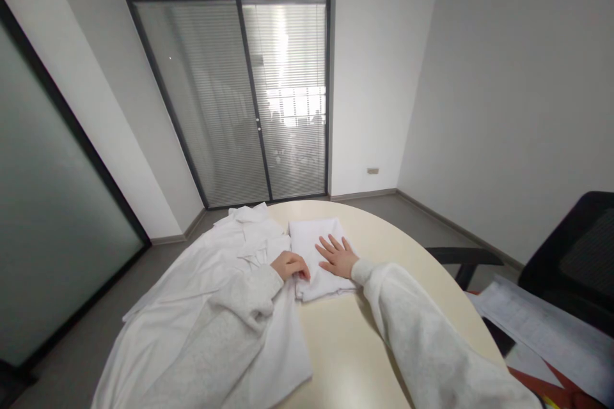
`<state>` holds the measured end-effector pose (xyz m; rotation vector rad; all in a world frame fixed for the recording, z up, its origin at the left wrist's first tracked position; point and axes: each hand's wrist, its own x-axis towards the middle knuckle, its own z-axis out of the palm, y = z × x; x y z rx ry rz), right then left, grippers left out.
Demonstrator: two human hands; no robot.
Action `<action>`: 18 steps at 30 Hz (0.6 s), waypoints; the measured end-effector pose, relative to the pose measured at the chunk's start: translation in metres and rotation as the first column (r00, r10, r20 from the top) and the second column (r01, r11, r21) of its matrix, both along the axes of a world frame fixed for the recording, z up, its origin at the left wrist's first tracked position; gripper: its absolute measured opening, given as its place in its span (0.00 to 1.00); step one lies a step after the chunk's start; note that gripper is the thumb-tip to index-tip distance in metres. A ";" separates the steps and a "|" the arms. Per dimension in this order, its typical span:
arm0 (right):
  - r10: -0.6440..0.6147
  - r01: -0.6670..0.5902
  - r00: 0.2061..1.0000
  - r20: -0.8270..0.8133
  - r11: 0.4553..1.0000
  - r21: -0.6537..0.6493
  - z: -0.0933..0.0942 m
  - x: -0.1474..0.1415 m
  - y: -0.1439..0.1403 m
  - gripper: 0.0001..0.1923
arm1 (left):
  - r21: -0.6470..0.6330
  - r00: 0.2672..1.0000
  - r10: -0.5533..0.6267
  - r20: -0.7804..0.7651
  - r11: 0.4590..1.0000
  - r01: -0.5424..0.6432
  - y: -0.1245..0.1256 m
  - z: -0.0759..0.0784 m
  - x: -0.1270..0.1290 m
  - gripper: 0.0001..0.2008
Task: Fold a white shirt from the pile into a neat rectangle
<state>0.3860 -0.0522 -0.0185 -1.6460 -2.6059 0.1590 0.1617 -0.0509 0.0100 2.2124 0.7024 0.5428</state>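
Observation:
A folded white cloth [314, 236] lies as a neat rectangle on the round, pale table [336, 345]. My right hand [338, 257] rests flat on its right part, fingers spread. At the cloth's left edge, my left hand [290, 265] is closed, its fingers curled down against the fabric; the thumb is mostly hidden. Under and beside my left forearm spreads a loose heap of white clothing [192, 287], creased and overlapping, with a collar-like piece at its far end. It covers the table's left side and hangs over the edge.
A black office chair [570, 255] stands at the right, its armrest close to the table. Printed papers [547, 326] lie near it, beside something dark and a red-orange surface. Beyond the table are a glass partition with blinds [206, 108] and a wall socket [373, 171].

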 end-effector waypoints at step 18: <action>-0.001 -0.014 0.934 -0.357 0.999 -0.039 0.064 0.025 -0.002 0.28 | 0.211 0.956 -0.241 -0.164 0.939 0.273 -0.005 0.001 0.007 0.16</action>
